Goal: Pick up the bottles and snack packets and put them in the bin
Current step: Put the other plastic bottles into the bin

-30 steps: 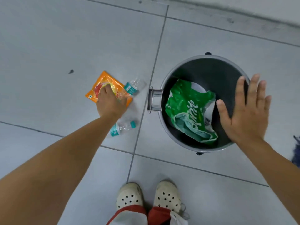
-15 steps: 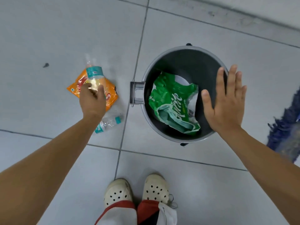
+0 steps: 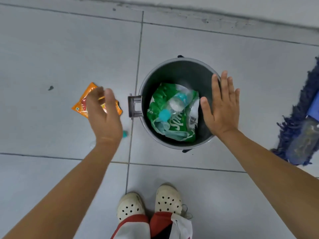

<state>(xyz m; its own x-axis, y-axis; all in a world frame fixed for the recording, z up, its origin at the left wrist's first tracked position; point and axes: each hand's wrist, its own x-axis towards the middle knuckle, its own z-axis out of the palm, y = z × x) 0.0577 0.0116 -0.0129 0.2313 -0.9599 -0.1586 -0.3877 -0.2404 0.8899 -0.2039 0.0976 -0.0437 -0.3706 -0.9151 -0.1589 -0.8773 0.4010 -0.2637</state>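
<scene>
Head view: my left hand (image 3: 103, 116) is empty, fingers loosely spread, above one orange snack packet (image 3: 81, 105) on the floor. One bottle (image 3: 124, 133) lies mostly hidden under my wrist. The bin (image 3: 179, 66) holds one green packet (image 3: 174, 125) and one bottle (image 3: 176, 104). Right hand (image 3: 221, 107) is flat, empty. Next: reach down, grab the packet.

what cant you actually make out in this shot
- Second bottle on the floor, head view: only its teal cap and a clear sliver show; the left hand and forearm hide the rest.
- Orange snack packet: print blurred, partly behind the fingers.
- Mop: cut off by the right edge.
</scene>
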